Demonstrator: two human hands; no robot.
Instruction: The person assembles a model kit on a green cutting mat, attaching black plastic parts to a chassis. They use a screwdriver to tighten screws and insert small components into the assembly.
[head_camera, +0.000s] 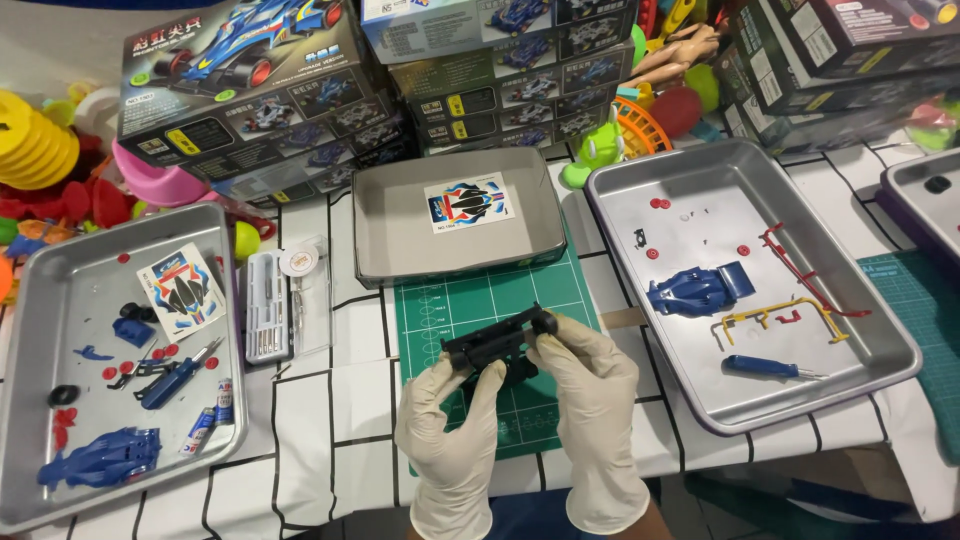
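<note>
Both gloved hands, left hand (452, 425) and right hand (592, 385), are gripping a black toy-car chassis (497, 343) from either end, holding it level just above the green cutting mat (455, 300); the chassis is showing as a long, flat, matte-black frame with open slots. Beyond the mat, a shallow grey tray (385, 215) is carrying a white rectangular sticker sheet (468, 202) printed in blue, red and black, and a second such sheet (181, 291) is lying in the left tray (60, 300). Further back, dark rectangular kit boxes (255, 85) picturing racing cars are standing stacked, while the right tray (870, 330) is holding a blue car body shell (698, 290).
</note>
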